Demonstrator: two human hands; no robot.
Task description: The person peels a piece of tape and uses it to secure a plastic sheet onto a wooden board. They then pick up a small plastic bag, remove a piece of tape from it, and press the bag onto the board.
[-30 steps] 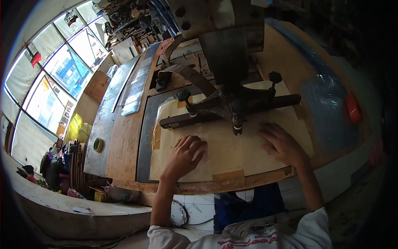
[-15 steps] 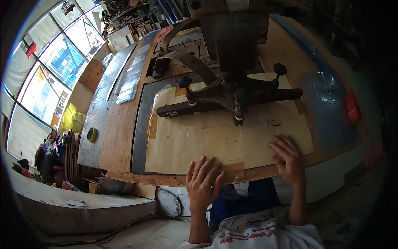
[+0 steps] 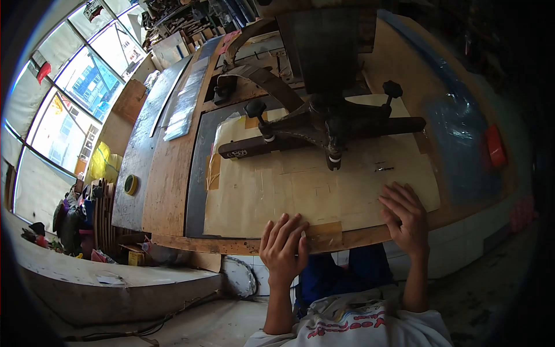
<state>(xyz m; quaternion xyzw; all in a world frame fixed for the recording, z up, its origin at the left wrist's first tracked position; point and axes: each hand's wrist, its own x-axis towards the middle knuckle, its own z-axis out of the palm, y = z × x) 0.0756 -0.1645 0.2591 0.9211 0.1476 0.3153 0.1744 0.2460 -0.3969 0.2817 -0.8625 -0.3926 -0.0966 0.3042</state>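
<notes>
My left hand (image 3: 283, 247) rests at the front edge of the pale sheet (image 3: 277, 196), fingers spread a little and nothing in them. Beside it, brown tape (image 3: 325, 235) lies on the sheet's edge. To the right, my right hand (image 3: 406, 217) lies near the sheet's front right part, its fingers apart and empty. A dark metal bar (image 3: 248, 149) crosses the sheet beyond both hands, under a black machine head (image 3: 326, 118) with knobs.
Clear plastic (image 3: 184, 113) lies on the left of the wooden table (image 3: 165, 191), near a tape roll (image 3: 131, 185). A red object (image 3: 495, 146) sits at the right edge by blue plastic film (image 3: 457, 139). Windows (image 3: 87, 75) stand at far left.
The view has shifted slightly. My hands stay in nearly the same places on the sheet, still empty.
</notes>
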